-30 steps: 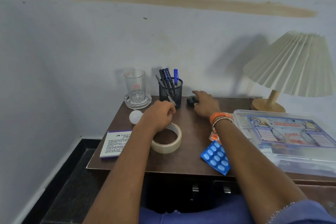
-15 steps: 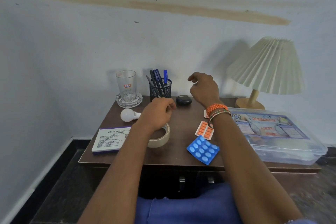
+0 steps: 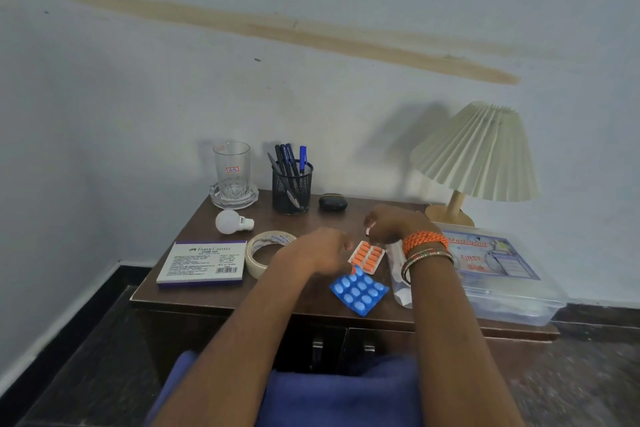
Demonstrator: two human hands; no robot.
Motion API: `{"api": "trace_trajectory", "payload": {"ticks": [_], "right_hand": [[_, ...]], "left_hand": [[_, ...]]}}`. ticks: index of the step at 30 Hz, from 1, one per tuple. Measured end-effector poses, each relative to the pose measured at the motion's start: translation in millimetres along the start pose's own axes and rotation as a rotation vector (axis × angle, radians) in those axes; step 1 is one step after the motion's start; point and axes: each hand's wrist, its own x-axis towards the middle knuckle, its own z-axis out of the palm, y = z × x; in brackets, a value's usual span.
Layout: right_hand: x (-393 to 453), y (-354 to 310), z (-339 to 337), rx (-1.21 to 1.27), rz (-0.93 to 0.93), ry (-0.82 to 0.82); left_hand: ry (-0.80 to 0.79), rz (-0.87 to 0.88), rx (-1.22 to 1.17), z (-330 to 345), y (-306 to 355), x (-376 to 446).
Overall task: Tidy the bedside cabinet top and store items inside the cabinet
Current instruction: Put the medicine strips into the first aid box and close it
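Note:
The brown cabinet top (image 3: 214, 295) holds a tape roll (image 3: 258, 253), a white stamp pad box (image 3: 202, 263), a bulb (image 3: 229, 221), an orange pill strip (image 3: 367, 256), a blue pill strip (image 3: 359, 292) and a black case (image 3: 332, 202). My left hand (image 3: 317, 251) hovers with curled fingers between the tape roll and the orange strip, holding nothing. My right hand (image 3: 391, 224), bangles on its wrist, is curled just behind the orange strip. A small white piece shows at its fingertips; whether it is held is unclear. The cabinet doors (image 3: 317, 345) below are shut.
At the back stand a glass on an ashtray (image 3: 231, 172) and a mesh pen holder (image 3: 292, 188). A lamp (image 3: 476, 156) and a clear first aid box (image 3: 509, 274) fill the right side. A clear packet (image 3: 398, 279) lies beside the box. A wall stands behind.
My right hand came back from the black case and dropped near the orange strip. My left hand slid right, off the tape roll. The camera pulled back.

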Motion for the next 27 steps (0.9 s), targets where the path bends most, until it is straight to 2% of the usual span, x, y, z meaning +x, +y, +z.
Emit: {"api": "trace_trajectory", "payload": {"ticks": [5, 9, 13, 17, 24, 27], "right_hand": [[-7.7, 4.5, 7.8, -0.131, 0.041, -0.047], [-12.2, -5.3, 22.9, -0.182, 0.047, 0.076], [-14.7, -17.3, 31.0, -0.299, 0.077, 0.101], [-16.4, -21.7, 36.7, -0.376, 0.028, 0.155], [-5.6, -39.1, 42.2, -0.15, -0.095, 0.063], [1.0, -41.7, 41.1, -0.004, -0.076, 0.202]], "left_hand": [[-0.087, -0.015, 0.195, 8.5, 2.3, -0.7], [-0.027, -0.036, 0.278, 6.8, -1.4, 4.3], [0.0, -0.072, 0.354, 4.4, -4.8, 6.2], [0.064, -0.091, 0.456, 2.3, -9.6, 6.9], [0.098, -0.135, 0.486, -2.6, -21.9, 7.8], [0.101, -0.149, 0.46, -4.4, -25.8, 7.0]]}}
